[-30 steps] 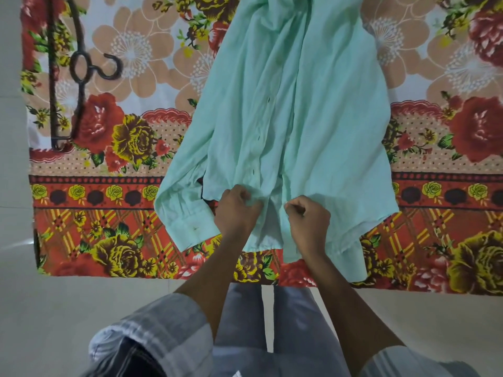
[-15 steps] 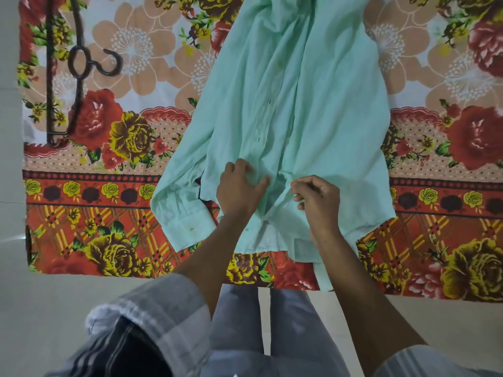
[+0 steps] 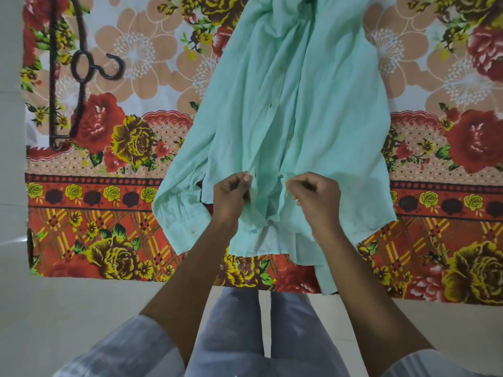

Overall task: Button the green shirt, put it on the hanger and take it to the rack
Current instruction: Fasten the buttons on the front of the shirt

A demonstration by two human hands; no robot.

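Buttoning step, low on the placket. Green shirt (image 3: 296, 110) lies on the floral sheet (image 3: 136, 77), hem at 6 o'clock. My left hand (image 3: 230, 198) and right hand (image 3: 317, 198) each pinch one front edge. Hanger (image 3: 79, 74) at 9 o'clock, untouched. Next: edges together, button through hole.

No readable text

We find no words, labels, brands or numbers that we can read anywhere: the green shirt (image 3: 294, 110) shows only plain cloth, and the floral bedsheet (image 3: 130, 164) carries flower patterns alone.
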